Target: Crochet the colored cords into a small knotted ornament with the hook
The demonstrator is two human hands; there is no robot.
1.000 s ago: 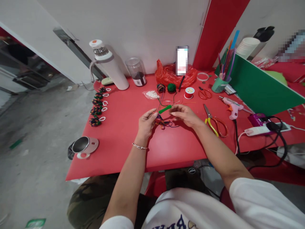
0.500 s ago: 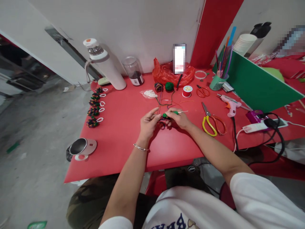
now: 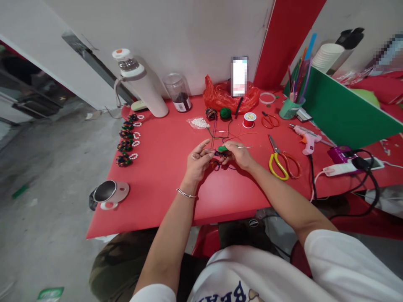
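Over the middle of the red table [image 3: 151, 184], my left hand [image 3: 197, 161] pinches a small multicoloured yarn piece [image 3: 219, 156] between thumb and fingers. My right hand [image 3: 239, 154] grips a green-handled crochet hook [image 3: 224, 148], whose metal tip points right, and works it against the yarn piece. Coloured strands [image 3: 220, 134] run from the piece back to two yarn balls [image 3: 218, 113] near the wall. Both hands are closed and almost touch each other.
Yellow-handled scissors [image 3: 279, 161], red scissors [image 3: 270, 121], a red thread spool [image 3: 249, 120], a glue gun [image 3: 304, 137] and a power strip [image 3: 338, 169] lie right. A bag of pearls [image 3: 197, 123], bottle [image 3: 140, 84], jar [image 3: 178, 93] and finished yarn pieces [image 3: 125, 140] stand left; a steel cup [image 3: 108, 193] sits front left.
My right hand turned the crochet hook from a raised slant to level, tip pointing right, and drew in against the yarn piece. My left hand kept its pinch.
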